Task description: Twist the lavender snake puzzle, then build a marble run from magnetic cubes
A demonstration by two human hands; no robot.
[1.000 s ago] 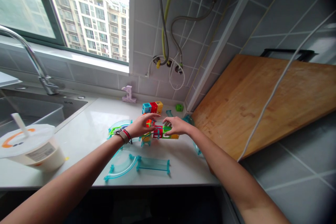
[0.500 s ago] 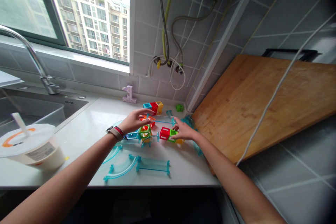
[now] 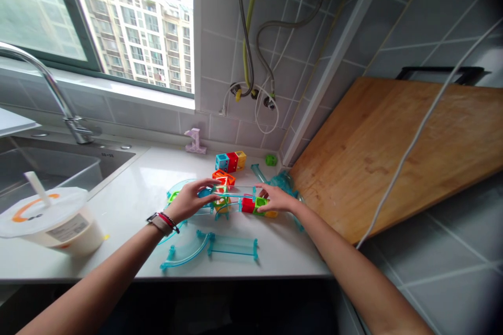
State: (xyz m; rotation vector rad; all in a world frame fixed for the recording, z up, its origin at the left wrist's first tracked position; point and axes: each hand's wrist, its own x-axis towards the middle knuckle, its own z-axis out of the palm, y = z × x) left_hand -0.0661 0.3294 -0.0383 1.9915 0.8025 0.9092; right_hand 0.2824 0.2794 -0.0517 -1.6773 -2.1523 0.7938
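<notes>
Track piece (image 3: 236,192), straight and transparent, spanned the space between the left hand (image 3: 190,201) and right hand (image 3: 279,199), each pinching one end, near the red cube block (image 3: 248,204).

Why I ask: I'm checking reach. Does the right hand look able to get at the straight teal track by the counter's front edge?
Probably yes: nothing covers the straight teal track, though the right hand seems occupied at one end of a clear track.
</notes>
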